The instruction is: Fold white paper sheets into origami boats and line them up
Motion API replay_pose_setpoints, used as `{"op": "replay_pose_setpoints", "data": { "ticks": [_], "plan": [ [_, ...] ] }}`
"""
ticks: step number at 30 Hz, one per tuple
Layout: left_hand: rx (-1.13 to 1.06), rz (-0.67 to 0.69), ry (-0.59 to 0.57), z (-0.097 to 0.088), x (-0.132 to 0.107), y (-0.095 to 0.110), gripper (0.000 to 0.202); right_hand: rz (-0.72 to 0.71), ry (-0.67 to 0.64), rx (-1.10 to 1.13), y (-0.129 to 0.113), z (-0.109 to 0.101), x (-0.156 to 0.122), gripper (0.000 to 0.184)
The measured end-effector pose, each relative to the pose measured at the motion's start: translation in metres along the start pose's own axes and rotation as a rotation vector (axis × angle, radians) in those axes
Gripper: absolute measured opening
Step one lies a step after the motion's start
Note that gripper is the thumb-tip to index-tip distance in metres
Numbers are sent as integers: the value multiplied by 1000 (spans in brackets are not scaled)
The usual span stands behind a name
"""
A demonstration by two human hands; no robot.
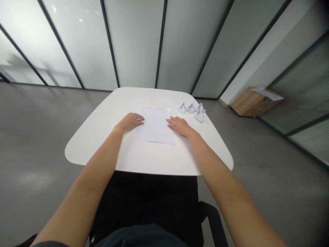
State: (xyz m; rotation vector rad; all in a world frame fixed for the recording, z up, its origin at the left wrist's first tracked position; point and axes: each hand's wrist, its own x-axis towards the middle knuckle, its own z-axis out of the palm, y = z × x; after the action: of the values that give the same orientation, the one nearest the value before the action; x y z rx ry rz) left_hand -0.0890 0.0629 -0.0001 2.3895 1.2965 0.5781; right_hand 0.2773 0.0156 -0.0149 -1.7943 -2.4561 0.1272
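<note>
A white sheet of paper [155, 127] lies flat on the white table [102, 144] in front of me. My left hand [130, 121] rests at the paper's left edge, thumb and fingers apart and slightly curved. On the opposite edge, my right hand [179, 126] lies with its fingers stretched out and touching the sheet. A small corner of another white piece shows at the paper's top right; whether it is a second sheet I cannot tell. Several small folded paper boats [191, 108] stand in a group beyond my right hand.
The table has rounded corners, and the boats are close to its right edge. A wooden cabinet [253, 103] with papers on top stands on the grey floor at the right. Frosted glass panels [136, 44] rise behind the table. A black chair armrest [214, 219] is at my right.
</note>
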Motion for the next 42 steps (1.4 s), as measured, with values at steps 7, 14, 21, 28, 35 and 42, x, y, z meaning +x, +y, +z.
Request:
{"op": "replay_pose_setpoints", "data": {
  "ticks": [7, 14, 21, 28, 35, 42],
  "plan": [
    [-62, -29, -4, -4, -6, 3, 32, -19, 15, 60, 13, 3, -1, 59],
    [29, -46, 13, 1, -4, 4, 30, -20, 47, 91, 14, 7, 0, 58],
    [267, -160, 103, 23, 1, 14, 66, -8, 36, 93, 13, 8, 1, 58],
    [272, -172, 36, 23, -1, 22, 65, 11, 81, 108, 12, 7, -2, 65],
    [194, -186, 48, 22, -1, 28, 64, 52, 72, 76, 11, 8, 0, 77],
    [109, -166, 80, 25, 2, 28, 62, 75, 59, 27, 6, 3, -3, 72]
  ]
}}
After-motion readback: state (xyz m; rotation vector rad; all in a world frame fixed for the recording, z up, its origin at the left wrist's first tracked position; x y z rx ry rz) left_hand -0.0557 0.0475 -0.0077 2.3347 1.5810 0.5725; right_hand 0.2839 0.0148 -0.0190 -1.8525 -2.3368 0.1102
